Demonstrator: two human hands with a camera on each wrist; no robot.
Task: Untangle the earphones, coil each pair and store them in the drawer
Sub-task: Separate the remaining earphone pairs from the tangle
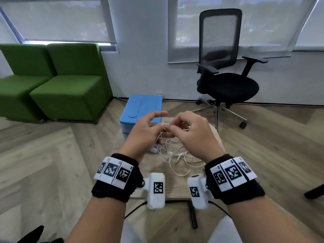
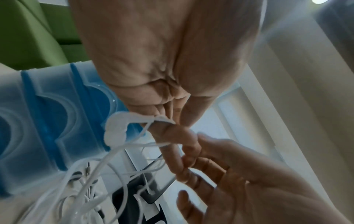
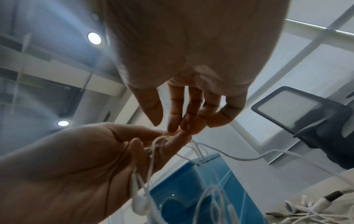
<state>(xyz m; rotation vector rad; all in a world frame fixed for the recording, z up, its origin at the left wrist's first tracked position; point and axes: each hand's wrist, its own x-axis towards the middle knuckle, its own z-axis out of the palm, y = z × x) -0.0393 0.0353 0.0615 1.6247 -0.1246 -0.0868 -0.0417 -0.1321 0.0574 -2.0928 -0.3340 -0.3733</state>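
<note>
Over a small wooden table (image 1: pixel 175 190) I hold both hands up, close together. My left hand (image 1: pixel 162 126) pinches a bunch of white earphone cords (image 3: pixel 153 151) between thumb and fingers, its index finger stretched out. One earbud (image 3: pixel 138 201) hangs below that palm. My right hand (image 1: pixel 171 128) meets it fingertip to fingertip and picks at a cord at the same spot. From both hands the cords drop to a loose tangle of earphones (image 1: pixel 177 156) with plugs on the table. Just beyond the hands stands the blue drawer unit (image 1: pixel 142 109), its drawers shut.
A black mesh office chair (image 1: pixel 226 67) stands at the back right, and two green seats (image 1: pixel 61 88) at the back left. Wooden floor surrounds the table. A dark object (image 1: pixel 313 193) pokes in at the right edge.
</note>
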